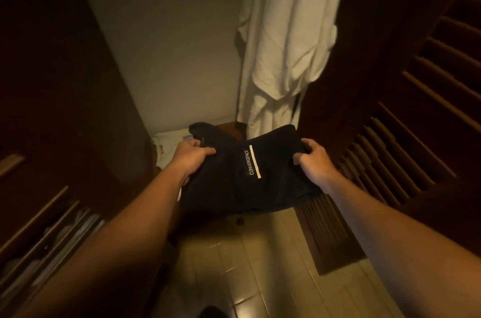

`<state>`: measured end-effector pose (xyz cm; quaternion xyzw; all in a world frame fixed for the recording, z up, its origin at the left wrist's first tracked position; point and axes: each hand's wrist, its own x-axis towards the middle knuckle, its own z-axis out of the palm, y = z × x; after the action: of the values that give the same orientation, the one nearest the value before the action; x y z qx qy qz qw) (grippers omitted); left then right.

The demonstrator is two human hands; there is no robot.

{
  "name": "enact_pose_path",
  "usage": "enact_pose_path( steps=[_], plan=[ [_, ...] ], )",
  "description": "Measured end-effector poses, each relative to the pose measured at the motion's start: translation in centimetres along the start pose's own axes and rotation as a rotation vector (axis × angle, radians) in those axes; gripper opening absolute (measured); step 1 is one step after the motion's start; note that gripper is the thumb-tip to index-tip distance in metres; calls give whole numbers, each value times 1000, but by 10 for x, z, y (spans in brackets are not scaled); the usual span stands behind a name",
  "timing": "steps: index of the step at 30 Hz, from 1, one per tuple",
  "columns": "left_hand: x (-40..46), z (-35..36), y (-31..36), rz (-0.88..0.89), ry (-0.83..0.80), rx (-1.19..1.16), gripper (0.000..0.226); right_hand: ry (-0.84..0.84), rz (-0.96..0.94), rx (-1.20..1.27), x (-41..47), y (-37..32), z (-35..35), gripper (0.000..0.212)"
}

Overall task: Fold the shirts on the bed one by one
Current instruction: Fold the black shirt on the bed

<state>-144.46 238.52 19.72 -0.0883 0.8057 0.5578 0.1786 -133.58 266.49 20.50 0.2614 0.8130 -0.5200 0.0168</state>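
- While both arms reach forward, the left hand [191, 155] and right hand [313, 163] each grip a side of a folded black shirt [244, 177], fingers curled over its edges.
- Between the hands, its white "CONVERGENCE" print faces up.
- Beyond the grip hangs a white robe [283, 39]; pale folded cloth [166, 147] lies just past the left hand.

One head-worn wide-angle camera looks forward and steeply down over both outstretched forearms into a dim closet. The hanging white robe [281, 39] sits toward one o'clock, the tiled floor [250, 273] at six, close below.
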Motion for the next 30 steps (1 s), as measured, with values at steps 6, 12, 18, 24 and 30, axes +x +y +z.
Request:
enact_pose_path(
  steps=[6, 12, 18, 24, 30],
  plan=[
    [55, -41, -17, -71, 162, -17, 21, -117, -55, -43, 76, -38, 59, 58],
    [135, -66, -57, -79, 266, -25, 33, -137, -138, -62, 159, -30, 140, 60],
    [233, -64, -139, -48, 316, 29, 22, -173, -245, -108, 250, 25, 221, 55],
    [330, -56, -224, -61, 309, 94, 33, -206, -356, -167, 354, 92, 295, 51],
    [417, -48, -280, 57, 423, 32, 48, -164, -442, -123, 428, 136, 351, 54]
  ],
)
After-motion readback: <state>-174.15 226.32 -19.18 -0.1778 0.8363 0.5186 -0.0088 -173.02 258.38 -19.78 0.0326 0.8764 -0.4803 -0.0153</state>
